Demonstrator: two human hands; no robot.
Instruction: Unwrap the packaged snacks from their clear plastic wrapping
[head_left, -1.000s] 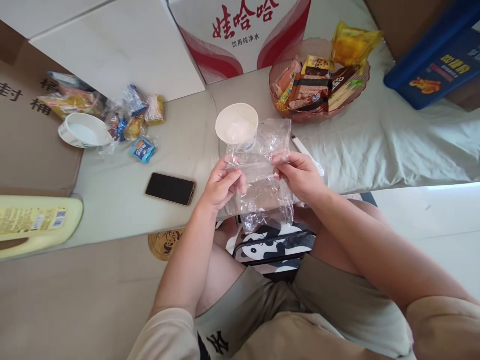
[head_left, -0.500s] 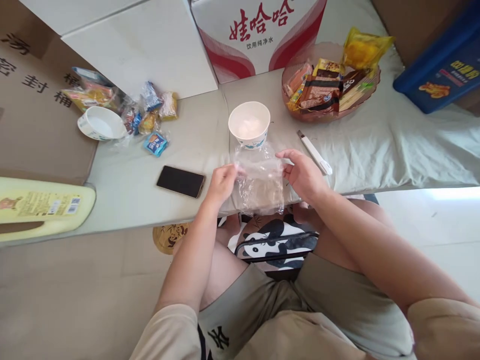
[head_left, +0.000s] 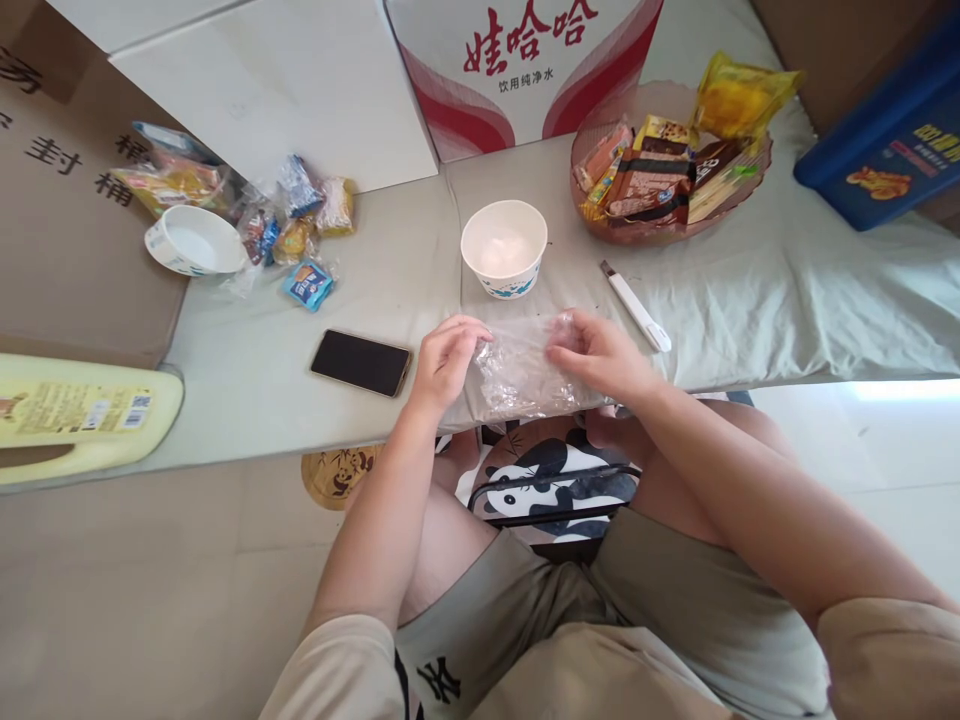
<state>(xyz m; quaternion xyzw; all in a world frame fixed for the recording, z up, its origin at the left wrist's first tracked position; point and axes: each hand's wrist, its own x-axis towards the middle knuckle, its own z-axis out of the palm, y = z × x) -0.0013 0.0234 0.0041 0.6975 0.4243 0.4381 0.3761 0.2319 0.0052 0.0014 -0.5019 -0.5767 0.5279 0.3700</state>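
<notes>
A clear, crinkled plastic bag (head_left: 521,375) is stretched between my two hands at the table's front edge. My left hand (head_left: 448,362) pinches its left upper corner between thumb and fingers. On the other side, my right hand (head_left: 596,352) has its fingers closed on the bag's right upper part. Just beyond the bag stands a white paper bowl (head_left: 504,285) with a blue pattern, upright, with something whitish inside that I cannot make out. A white utility knife (head_left: 637,310) lies to the right of my right hand, its blade end pointing away.
A black phone (head_left: 361,362) lies left of my left hand. Farther left are a second paper bowl (head_left: 195,258), tilted, and several wrapped snacks (head_left: 307,285). A pinkish bowl of snacks (head_left: 675,238) sits at back right, before a water carton (head_left: 517,80). Jugs (head_left: 82,420) flank the table.
Both hands have drawn the bag slightly nearer, away from the paper bowl. My right fingers, more spread before, are now closed on the bag. The view has shifted a little.
</notes>
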